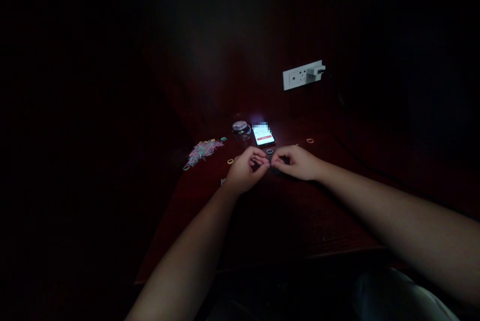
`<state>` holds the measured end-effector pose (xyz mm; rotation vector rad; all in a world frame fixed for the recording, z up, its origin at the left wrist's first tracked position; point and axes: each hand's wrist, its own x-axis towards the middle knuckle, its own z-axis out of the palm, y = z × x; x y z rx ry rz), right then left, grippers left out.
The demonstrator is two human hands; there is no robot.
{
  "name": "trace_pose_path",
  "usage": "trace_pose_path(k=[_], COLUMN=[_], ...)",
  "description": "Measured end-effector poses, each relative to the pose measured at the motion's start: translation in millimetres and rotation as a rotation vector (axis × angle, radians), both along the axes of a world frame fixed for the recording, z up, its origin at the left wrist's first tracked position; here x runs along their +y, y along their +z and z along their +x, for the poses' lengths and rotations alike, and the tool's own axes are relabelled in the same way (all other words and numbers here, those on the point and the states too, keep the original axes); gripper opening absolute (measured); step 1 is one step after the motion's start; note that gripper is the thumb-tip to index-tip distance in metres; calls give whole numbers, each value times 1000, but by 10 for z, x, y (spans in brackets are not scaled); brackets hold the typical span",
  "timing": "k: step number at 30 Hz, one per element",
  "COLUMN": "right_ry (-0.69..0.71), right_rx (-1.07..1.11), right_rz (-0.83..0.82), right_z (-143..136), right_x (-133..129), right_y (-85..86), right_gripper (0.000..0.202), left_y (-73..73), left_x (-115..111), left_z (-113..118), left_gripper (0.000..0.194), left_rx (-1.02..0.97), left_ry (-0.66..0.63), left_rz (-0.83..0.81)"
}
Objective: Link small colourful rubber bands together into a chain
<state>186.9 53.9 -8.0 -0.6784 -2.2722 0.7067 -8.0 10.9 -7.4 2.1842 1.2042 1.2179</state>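
- Grey band [269,153]: round, at twelve o'clock from where left hand [245,171] and right hand [299,162] nearly meet, near both.
- Either grip: released, clenched or grasping, I cannot tell.

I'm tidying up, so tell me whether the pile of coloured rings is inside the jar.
No, the pile lies on the table, left of the jar.

And we're in a dark room, most likely somewhere in a home, though the gloom hides which room! Look at the evidence: a reddish-brown worktop [285,226] with a wood-like surface, a white wall socket [296,79] with a plug [316,71] in it, a glowing phone [264,138], a small clear jar [241,134] and a loose heap of coloured bands [204,151]. Very domestic stuff, this!
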Motion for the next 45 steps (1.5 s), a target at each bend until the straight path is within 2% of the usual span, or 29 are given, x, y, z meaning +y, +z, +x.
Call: trace_pose_path(k=[9, 21, 29, 45], right_ry=[14, -37, -78, -38], right_rx=[28, 68, 86, 59], right_rz=[39, 82, 73, 28], right_z=[7, -13, -22, -12], right_x=[2, -15, -26, -14], right_y=[15, 21, 27, 10], right_gripper=[20, 18, 20, 19], left_y=[-11, -43, -35, 23], left_x=[9, 18, 18, -6], left_z=[-10, -26, -35, -57], left_gripper=[21, 26, 23, 17], left_rx=[10, 14, 27, 47], left_ry=[-14, -34, -29, 65], left_rz=[-20, -36, -26, 51])
